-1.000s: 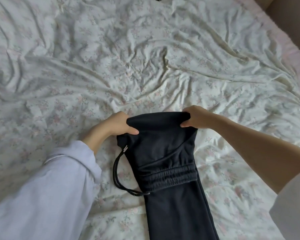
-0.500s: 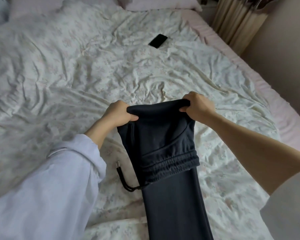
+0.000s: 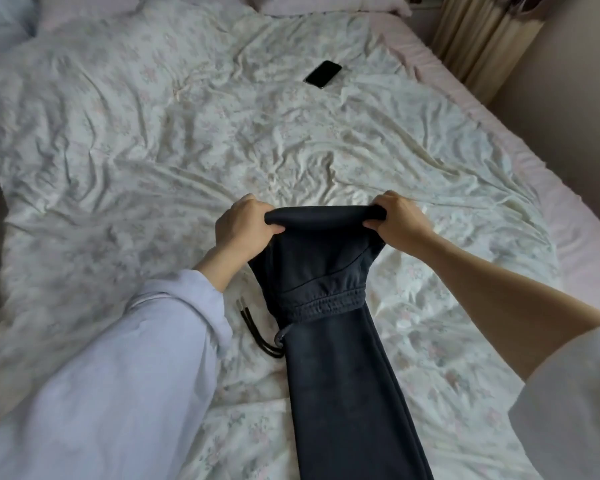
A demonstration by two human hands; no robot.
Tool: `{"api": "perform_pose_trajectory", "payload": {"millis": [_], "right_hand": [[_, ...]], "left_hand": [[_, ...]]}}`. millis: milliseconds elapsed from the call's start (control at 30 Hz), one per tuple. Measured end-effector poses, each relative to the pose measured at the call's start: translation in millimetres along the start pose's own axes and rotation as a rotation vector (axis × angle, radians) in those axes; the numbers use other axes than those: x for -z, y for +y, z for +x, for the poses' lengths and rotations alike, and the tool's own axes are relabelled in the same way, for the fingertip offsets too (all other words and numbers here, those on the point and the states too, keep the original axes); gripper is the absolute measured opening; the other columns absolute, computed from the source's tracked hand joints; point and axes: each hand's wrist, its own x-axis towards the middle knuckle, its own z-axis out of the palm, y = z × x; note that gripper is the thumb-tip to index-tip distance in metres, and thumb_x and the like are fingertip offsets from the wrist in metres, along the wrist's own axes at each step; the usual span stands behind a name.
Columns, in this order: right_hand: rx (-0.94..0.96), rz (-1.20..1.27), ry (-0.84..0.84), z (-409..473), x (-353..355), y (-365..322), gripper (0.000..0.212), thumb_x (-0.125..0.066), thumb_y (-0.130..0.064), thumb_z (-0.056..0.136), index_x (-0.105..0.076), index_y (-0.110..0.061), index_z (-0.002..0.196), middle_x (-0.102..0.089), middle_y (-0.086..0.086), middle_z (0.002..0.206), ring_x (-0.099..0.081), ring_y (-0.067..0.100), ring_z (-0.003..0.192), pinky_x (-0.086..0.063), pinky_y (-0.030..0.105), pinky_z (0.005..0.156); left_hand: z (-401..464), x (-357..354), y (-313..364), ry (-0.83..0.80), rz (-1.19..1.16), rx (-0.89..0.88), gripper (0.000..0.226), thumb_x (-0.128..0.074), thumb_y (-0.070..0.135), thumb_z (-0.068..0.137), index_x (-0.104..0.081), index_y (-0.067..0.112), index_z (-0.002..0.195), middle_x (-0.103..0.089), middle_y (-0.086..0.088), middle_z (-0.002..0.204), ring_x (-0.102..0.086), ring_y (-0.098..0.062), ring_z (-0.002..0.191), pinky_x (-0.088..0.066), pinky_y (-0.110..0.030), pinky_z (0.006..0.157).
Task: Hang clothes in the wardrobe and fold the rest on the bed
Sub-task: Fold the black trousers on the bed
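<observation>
Trousers [image 3: 340, 375], dark, run up the bed [image 3: 118, 168] from the near edge, folded end raised. Left hand [image 3: 245, 225] and right hand [image 3: 397, 216] each grip a fold corner. Wrinkled sheet stretches beyond toward a phone [image 3: 323, 74].

Dark navy trousers [image 3: 329, 358], pale floral-print sheet [image 3: 153, 150], black phone [image 3: 323, 74], beige curtain [image 3: 478, 39].

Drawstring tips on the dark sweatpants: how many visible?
2. Both drawstring tips lie side by side on the bedsheet, left of the waistband, near the left sleeve cuff. The cords trail back to the sweatpants. No others show.
</observation>
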Motion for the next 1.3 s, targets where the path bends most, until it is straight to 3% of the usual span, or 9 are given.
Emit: {"api": "perform_pose_trajectory", "payload": {"millis": [267, 533, 833, 933, 1000, 1067, 1133, 1233, 1300], "right_hand": [[0.106, -0.02, 0.063, -68, -13, 24, 0.02, -0.06, -0.008, 0.083, -0.063, -0.005, 0.102, -0.059, 0.009, 0.104, -0.054, 0.028, 0.096, -0.038, 0.037, 0.086], [0.209, -0.1, 0.167, -183, -50, 49, 0.021, -0.06, -0.003, 0.064, -0.063, -0.006, 0.084, -0.062, 0.008, 0.081, -0.062, 0.033, 0.076, -0.038, 0.036, 0.076], [0.192, -0.272, -0.08, -285, -117, 87, 0.047, -0.079, 0.004, 0.046, -0.065, -0.012, 0.087, -0.062, 0.003, 0.087, -0.064, 0.029, 0.077, -0.05, 0.04, 0.07], [0.119, -0.358, -0.296, -300, -132, 89, 0.045, -0.065, -0.002, 0.071, -0.059, -0.014, 0.114, -0.055, 0.004, 0.115, -0.055, 0.029, 0.108, -0.038, 0.043, 0.094], [0.083, -0.454, -0.457, -311, -143, 91, 0.052, -0.05, -0.011, 0.085, -0.041, -0.021, 0.136, -0.038, -0.001, 0.136, -0.036, 0.021, 0.129, -0.023, 0.04, 0.108], [0.052, -0.515, -0.557, -317, -147, 87, 0.055, -0.046, -0.017, 0.088, -0.032, -0.021, 0.141, -0.028, -0.001, 0.142, -0.027, 0.018, 0.134, -0.017, 0.042, 0.112], [0.034, -0.535, -0.535, -319, -148, 81, 0.049, -0.045, -0.022, 0.089, -0.039, -0.02, 0.137, -0.033, -0.001, 0.139, -0.032, 0.02, 0.13, -0.018, 0.042, 0.111], [0.009, -0.499, -0.437, -311, -143, 73, 0.036, -0.038, -0.024, 0.092, -0.052, -0.02, 0.124, -0.047, -0.001, 0.124, -0.045, 0.02, 0.117, -0.026, 0.037, 0.104], [0.008, -0.442, -0.34, -294, -137, 67, 0.035, -0.036, -0.022, 0.094, -0.051, -0.02, 0.125, -0.05, -0.001, 0.122, -0.047, 0.02, 0.116, -0.029, 0.035, 0.1]], "left_hand": [[-67, -19, -1, 0.062, -0.078, -0.12, 0.017, -0.065, 0.031, 0.085, -0.071, 0.014, 0.088, -0.052, -0.002, 0.088, -0.055, -0.023, 0.083, -0.04, -0.031, 0.065], [-171, -53, -5, 0.037, -0.067, -0.376, 0.014, -0.075, 0.011, 0.07, -0.074, 0.018, 0.083, -0.058, -0.002, 0.073, -0.06, -0.024, 0.07, -0.043, -0.026, 0.051], [-274, -141, -30, -0.229, 0.238, -0.528, 0.038, -0.086, 0.014, 0.036, -0.069, 0.021, 0.069, -0.049, 0.005, 0.06, -0.051, -0.015, 0.054, -0.038, -0.02, 0.045], [-298, -155, -31, -0.441, 0.395, -0.424, 0.056, -0.085, 0.028, 0.057, -0.065, 0.019, 0.108, -0.06, 0.001, 0.083, -0.059, -0.016, 0.075, -0.044, -0.023, 0.056], [-310, -162, -26, -0.668, 0.468, -0.34, 0.061, -0.058, 0.026, 0.088, -0.032, 0.015, 0.142, -0.054, -0.005, 0.119, -0.051, -0.024, 0.108, -0.043, -0.031, 0.077], [-309, -162, -14, -0.794, 0.476, -0.303, 0.047, -0.045, 0.027, 0.095, -0.033, 0.014, 0.139, -0.053, -0.006, 0.123, -0.049, -0.025, 0.114, -0.039, -0.032, 0.078], [-305, -159, -6, -0.677, 0.426, -0.366, 0.03, -0.04, 0.027, 0.096, -0.052, 0.015, 0.12, -0.059, -0.004, 0.111, -0.053, -0.024, 0.105, -0.037, -0.032, 0.074], [-288, -162, -4, -0.258, 0.323, -0.507, 0.013, -0.057, 0.02, 0.083, -0.065, 0.015, 0.092, -0.06, -0.003, 0.091, -0.057, -0.026, 0.09, -0.041, -0.034, 0.069], [-266, -163, -5, -0.097, 0.332, -0.494, 0.028, -0.07, 0.024, 0.072, -0.067, 0.016, 0.099, -0.061, -0.006, 0.101, -0.056, -0.028, 0.099, -0.046, -0.04, 0.077]]}}
